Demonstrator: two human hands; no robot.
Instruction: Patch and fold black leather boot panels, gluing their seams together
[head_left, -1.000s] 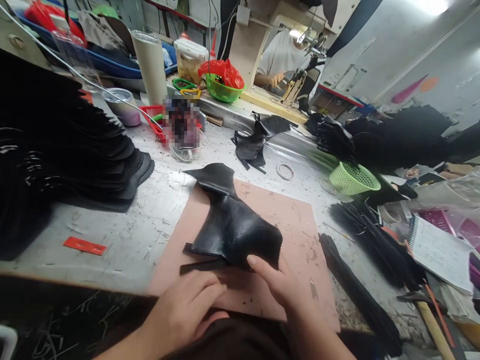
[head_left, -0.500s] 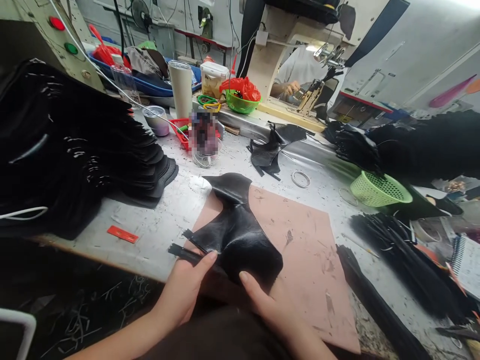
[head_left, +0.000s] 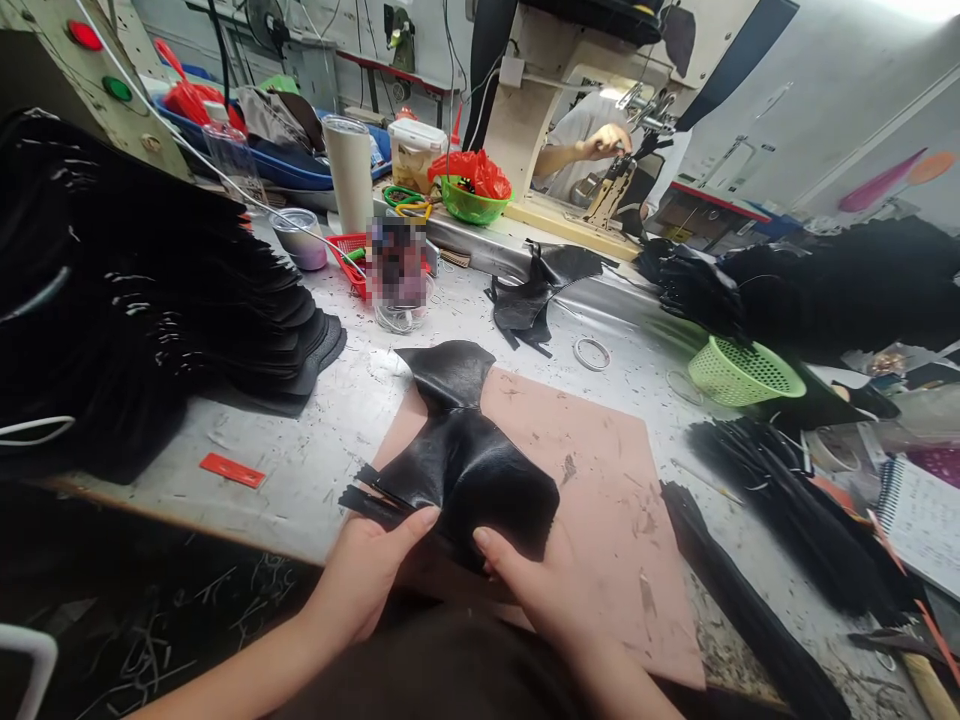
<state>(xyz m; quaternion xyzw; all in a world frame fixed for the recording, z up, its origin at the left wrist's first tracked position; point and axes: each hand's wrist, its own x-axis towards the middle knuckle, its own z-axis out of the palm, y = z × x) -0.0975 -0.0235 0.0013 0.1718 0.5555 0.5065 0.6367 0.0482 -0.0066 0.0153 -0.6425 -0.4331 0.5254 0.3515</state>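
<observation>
A glossy black leather piece (head_left: 469, 455) with a seam across its narrow middle and strips at its left side lies over a pink board (head_left: 600, 500). My left hand (head_left: 379, 560) is closed on its near left edge, thumb on top and fingers hidden beneath. At the near right edge my right hand (head_left: 532, 575) grips the same piece, its thumb on the leather and its other fingers mostly underneath. Farther back, a second black leather piece (head_left: 544, 285) with thin strips rests on the table (head_left: 300, 480).
On the left rises a tall stack of black pieces (head_left: 225, 310). A red strip (head_left: 232, 470) lies near the front edge. At right are a green basket (head_left: 742, 370), black strips (head_left: 795, 510) and a notebook (head_left: 919, 510). Behind a sewing machine (head_left: 517, 110), another person's hand (head_left: 606, 142) shows.
The leather piece's near edge has shifted slightly in both hands, and its left strips sit closer together. The other person's hand has risen toward the machine head. The view has shifted a little.
</observation>
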